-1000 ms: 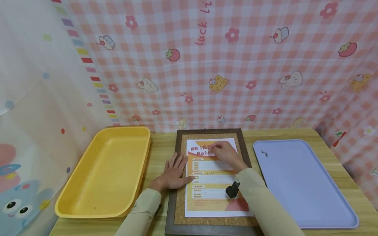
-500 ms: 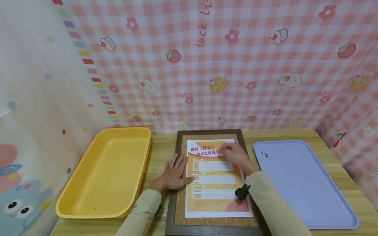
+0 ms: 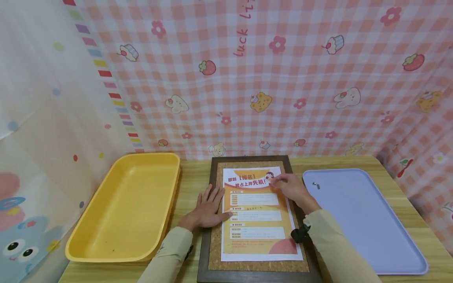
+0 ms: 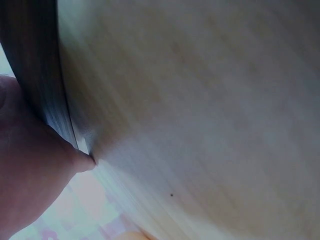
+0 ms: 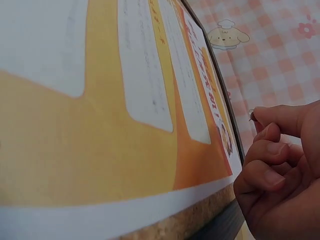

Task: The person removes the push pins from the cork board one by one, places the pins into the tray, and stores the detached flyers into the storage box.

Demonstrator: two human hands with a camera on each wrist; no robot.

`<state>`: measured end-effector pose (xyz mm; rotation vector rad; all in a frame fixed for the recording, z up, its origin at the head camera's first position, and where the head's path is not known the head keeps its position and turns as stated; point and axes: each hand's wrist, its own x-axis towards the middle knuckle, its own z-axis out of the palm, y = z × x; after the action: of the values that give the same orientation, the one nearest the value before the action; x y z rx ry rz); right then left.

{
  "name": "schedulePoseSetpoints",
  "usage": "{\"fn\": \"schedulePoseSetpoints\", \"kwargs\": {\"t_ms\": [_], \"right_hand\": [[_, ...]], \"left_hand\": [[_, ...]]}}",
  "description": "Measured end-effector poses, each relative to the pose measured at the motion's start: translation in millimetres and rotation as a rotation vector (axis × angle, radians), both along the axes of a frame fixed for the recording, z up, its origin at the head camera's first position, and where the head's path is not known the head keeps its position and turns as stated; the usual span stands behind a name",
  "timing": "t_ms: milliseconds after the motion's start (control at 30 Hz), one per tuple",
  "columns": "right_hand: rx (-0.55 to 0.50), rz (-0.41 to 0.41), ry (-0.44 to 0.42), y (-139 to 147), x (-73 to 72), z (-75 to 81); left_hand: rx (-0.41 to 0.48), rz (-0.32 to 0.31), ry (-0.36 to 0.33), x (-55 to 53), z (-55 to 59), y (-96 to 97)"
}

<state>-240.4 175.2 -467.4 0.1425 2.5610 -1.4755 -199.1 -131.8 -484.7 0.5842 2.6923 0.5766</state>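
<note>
Two hands of yours at the framed corkboard [image 3: 262,266], which lies flat on the tabletop [image 3: 192,173] between the trays, likely so both arms reach it without stretching. Printed sheet [image 3: 255,216] sits on the cork, heading toward the far end, bare cork along its near and far edges. Your left hand [image 3: 206,212]: grip wide, fingers spread over the left side of the frame, thumb out to the sheet's left edge; reads as a steadying press against sliding, though how hard you press can't be told. Your right hand [image 3: 290,188] is by the sheet's upper right corner, grip narrow: thumb and forefinger pinch a small metal piece [image 5: 251,115], looks pin-like, too tiny to confirm. Held at the very fingertips, probably because there's so little to hold and it wants precise placing. Other fingers curl in, presumably out of the way. Can't tell whether the piece touches paper. Small shiny bits [image 3: 316,185] lie in the lilac tray [image 3: 368,228], at its far left corner, the side nearest the board, so a short reach for your right. Yellow tray [image 3: 134,204] stands apart on your left, near the left arm.
</note>
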Motion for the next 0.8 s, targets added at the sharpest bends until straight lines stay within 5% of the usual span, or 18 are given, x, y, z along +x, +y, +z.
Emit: {"fn": "schedulePoseSetpoints", "kwargs": {"t_ms": [800], "right_hand": [[0.016, 0.013, -0.014, 39, 14.5, 2.7]], "left_hand": [[0.041, -0.013, -0.006, 1.1, -5.6, -2.0]]}}
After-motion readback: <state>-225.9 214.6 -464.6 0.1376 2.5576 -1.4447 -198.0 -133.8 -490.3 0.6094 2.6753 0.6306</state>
